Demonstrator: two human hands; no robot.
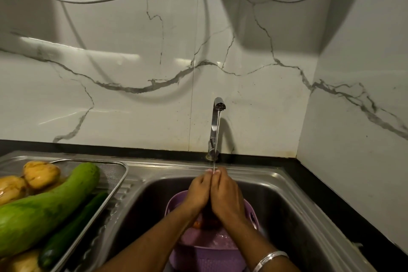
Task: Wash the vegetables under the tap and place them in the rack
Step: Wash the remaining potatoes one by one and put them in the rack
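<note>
Head view: rinsing is under way at lower centre; left hand (199,192) and right hand (225,194) are pressed together, grip unclear, under the tap (217,117); next, transfer to the rack (114,170) is called for.

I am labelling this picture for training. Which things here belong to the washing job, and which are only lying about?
Belong to the job: tap, sink, purple basket, rack, bottle gourd, cucumber, potatoes, left hand, right hand.

Only lying about: white cables, bangle.

Purple basket (205,258), pale green gourd (44,207), dark green cucumber (72,229), grey-veined white marble wall (154,73).
</note>
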